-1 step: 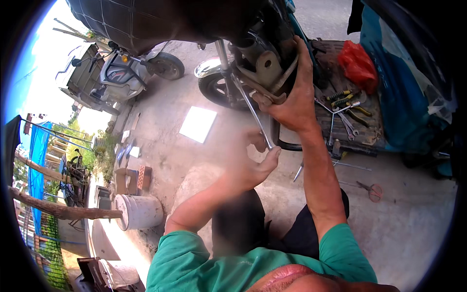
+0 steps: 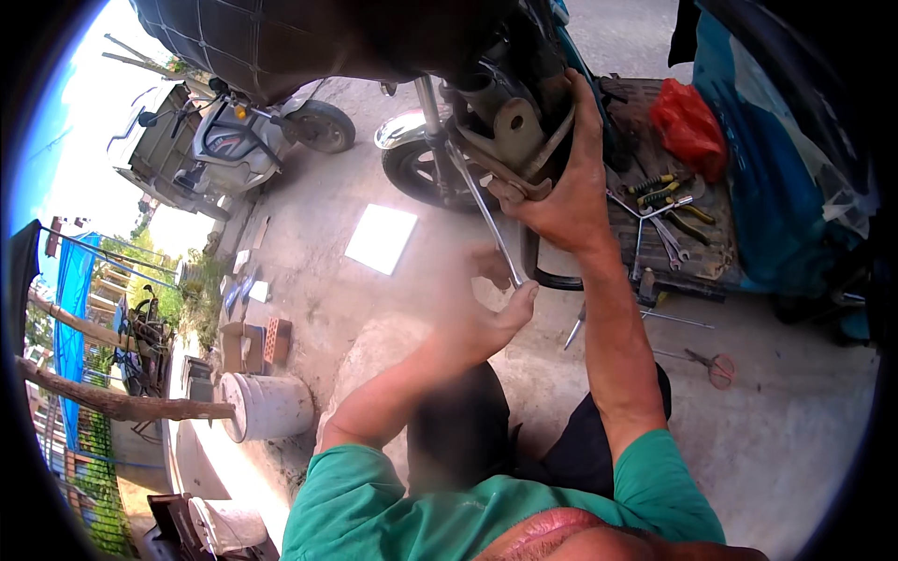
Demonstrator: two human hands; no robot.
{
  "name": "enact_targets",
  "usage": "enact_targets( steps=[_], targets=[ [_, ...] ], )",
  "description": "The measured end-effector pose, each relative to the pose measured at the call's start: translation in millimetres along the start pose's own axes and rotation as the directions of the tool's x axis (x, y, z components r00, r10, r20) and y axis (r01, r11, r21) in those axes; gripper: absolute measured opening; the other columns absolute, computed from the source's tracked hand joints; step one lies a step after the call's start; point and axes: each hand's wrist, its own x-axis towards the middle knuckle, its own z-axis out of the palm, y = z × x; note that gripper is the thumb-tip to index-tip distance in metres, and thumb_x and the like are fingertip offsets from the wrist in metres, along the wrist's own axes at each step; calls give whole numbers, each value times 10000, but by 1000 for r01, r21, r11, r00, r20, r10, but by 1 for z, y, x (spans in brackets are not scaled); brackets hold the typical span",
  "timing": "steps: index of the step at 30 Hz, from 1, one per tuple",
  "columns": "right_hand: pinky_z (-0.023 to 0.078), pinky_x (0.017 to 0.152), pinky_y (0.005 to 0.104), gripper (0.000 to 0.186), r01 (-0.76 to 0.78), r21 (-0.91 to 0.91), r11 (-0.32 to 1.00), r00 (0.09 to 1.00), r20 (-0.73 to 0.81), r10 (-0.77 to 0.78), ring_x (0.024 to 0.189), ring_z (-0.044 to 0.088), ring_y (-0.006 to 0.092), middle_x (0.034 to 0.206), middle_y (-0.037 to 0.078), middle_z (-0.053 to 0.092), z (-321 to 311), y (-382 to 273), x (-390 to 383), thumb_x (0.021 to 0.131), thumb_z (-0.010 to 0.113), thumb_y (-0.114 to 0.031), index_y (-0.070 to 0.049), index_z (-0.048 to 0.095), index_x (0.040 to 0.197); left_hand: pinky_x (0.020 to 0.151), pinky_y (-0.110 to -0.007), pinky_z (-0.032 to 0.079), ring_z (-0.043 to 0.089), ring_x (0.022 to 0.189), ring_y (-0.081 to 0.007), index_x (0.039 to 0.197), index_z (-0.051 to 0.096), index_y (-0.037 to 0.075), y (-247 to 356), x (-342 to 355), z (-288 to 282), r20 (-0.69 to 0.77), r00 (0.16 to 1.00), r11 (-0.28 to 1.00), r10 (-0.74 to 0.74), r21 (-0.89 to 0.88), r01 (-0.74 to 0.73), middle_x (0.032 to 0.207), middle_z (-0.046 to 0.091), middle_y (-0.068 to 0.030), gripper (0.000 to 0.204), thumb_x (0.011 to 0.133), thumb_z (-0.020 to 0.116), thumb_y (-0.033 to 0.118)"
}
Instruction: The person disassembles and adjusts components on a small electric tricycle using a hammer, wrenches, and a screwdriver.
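A long silver wrench (image 2: pixel 485 217) slants from the underside of a partly dismantled motorbike (image 2: pixel 468 112) down toward me. Its lower end is pinched between thumb and fingers of my left hand (image 2: pixel 491 323), part of which is blurred. The wrench's upper end meets the metalwork near a chrome tube, but its exact seat is hard to see. My right hand (image 2: pixel 572 201) wraps round a bare metal bracket (image 2: pixel 517 140) with a hole in it, thumb at the lower edge and fingers reaching up its right side. Some of those fingertips are hidden.
On a worn footboard (image 2: pixel 720 248) at right lie pliers (image 2: pixel 690 227), a three-armed socket wrench (image 2: pixel 642 217), spanners (image 2: pixel 668 241) and a red plastic bag (image 2: pixel 688 129). Scissors (image 2: pixel 720 370) rest on the floor. Leftward are a white sheet (image 2: pixel 381 239), a bucket (image 2: pixel 271 409) and a parked three-wheeler (image 2: pixel 229 145).
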Motion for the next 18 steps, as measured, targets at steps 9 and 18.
enact_targets(
  steps=[9, 18],
  targets=[
    [355, 1203, 472, 1295, -79, 40, 996, 989, 128, 73, 1468, 354, 420, 1583, 245, 323, -10, 2, 1, 577, 917, -214, -50, 173, 1624, 775, -343, 548, 672, 837, -173, 1228, 573, 6, -35, 37, -6, 234, 908, 937, -347, 120, 327, 959, 686, -66, 433, 870, 757, 166],
    [340, 1225, 448, 1323, -126, 67, 990, 983, 145, 115, 1497, 334, 386, 1626, 207, 286, -12, 1, 0, 588, 929, -201, -85, 139, 1642, 745, -502, 552, 689, 926, -394, 1146, 639, 84, -105, 121, -73, 214, 977, 822, -24, 561, -103, 1078, 676, -138, 300, 889, 694, 228]
  ],
)
